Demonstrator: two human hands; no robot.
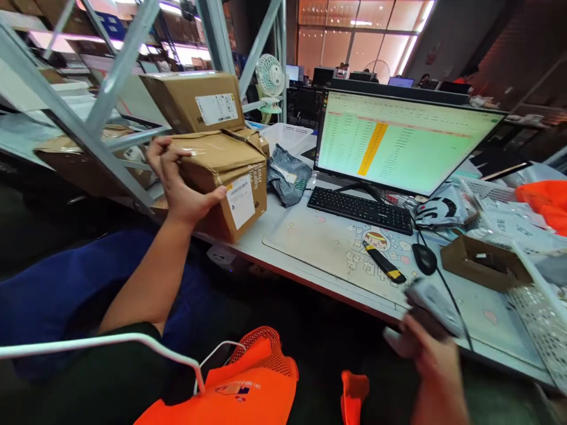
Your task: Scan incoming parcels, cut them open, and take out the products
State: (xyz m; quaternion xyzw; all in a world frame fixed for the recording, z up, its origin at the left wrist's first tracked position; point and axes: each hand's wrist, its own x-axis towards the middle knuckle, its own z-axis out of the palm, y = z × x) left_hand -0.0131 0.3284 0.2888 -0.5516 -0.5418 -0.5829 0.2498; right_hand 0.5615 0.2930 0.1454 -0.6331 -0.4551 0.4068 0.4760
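Observation:
My left hand (183,189) grips a taped cardboard box (199,154) at the desk's left end, fingers over its upper far edge and thumb near the white label (240,200). The box's label side is turned toward the desk mat. In my right hand (432,354), blurred by motion, is a grey handheld barcode scanner (432,304), held just off the front edge of the desk. Near it on the mat lie a black and yellow utility knife (384,263) and a black mouse (424,258).
Another labelled box (177,100) stands behind the held one, next to the metal rack frame (104,130). A grey plastic parcel (287,177), keyboard (358,209) and monitor (394,141) occupy the back. To the right are a small open carton (485,265) and white baskets (538,330).

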